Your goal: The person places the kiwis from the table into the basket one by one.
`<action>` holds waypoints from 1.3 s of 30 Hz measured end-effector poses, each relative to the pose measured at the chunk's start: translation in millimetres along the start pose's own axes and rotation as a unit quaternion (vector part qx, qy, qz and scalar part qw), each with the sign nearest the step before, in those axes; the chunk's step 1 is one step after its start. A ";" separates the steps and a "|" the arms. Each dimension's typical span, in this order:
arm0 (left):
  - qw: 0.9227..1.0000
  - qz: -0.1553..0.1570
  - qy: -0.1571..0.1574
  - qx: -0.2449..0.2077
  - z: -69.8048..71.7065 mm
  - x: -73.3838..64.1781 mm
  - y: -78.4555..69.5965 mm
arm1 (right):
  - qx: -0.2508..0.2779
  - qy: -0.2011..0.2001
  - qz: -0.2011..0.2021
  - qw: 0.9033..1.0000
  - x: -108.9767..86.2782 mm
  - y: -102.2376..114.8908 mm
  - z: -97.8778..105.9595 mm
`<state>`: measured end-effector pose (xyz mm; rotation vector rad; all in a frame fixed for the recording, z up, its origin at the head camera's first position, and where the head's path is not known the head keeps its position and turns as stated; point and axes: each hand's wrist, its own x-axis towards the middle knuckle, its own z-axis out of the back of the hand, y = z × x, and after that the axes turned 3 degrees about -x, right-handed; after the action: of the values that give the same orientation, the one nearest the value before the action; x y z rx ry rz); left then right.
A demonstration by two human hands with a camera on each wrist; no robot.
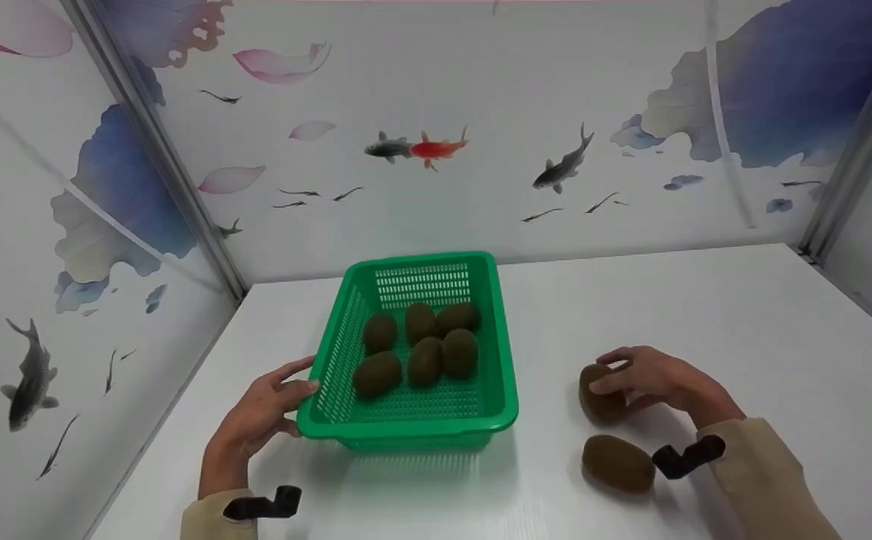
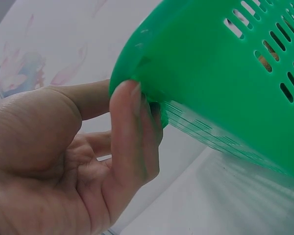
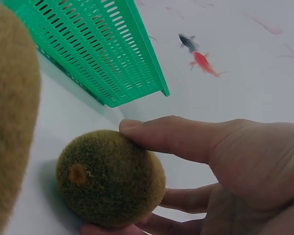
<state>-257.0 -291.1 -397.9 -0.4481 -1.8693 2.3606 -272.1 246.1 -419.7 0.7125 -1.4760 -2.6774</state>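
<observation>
A green plastic basket (image 1: 406,430) stands on the white table with several brown, fuzzy kiwis (image 1: 377,375) in it. At its left side, my left hand (image 1: 263,409) grips the rim; in the left wrist view the thumb and curled fingers (image 2: 127,132) pinch the basket's edge (image 2: 137,44). Right of the basket, my right hand (image 1: 650,379) holds a kiwi (image 1: 599,405) between thumb and fingers, close to the tabletop. The right wrist view has the thumb on top of this kiwi (image 3: 110,178). A second loose kiwi (image 1: 617,464) lies nearer to me, below the right hand.
White panels with painted fish and petals enclose the table (image 1: 676,300) at the back and sides. A metal corner post (image 1: 173,165) rises at the back left, and another (image 1: 856,142) at the back right. Both wrists carry a black strap mount (image 1: 263,504).
</observation>
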 end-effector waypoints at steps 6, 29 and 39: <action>1.000 0.005 0.000 -0.002 0.8 -1.0 -0.3 | 0.003 0.002 0.009 1.000 3.7 1.9 -0.2; 1.000 0.000 -0.004 -0.004 0.7 -0.5 1.8 | 0.175 0.006 0.062 0.982 5.8 14.2 -2.3; 1.000 0.001 -0.003 0.003 -0.8 0.6 1.4 | 0.195 0.024 0.086 0.977 -3.1 22.8 -5.8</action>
<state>-257.2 -290.6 -399.5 -0.4428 -1.8659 2.3707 -271.9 229.4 -402.9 0.6188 -1.9741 -2.2527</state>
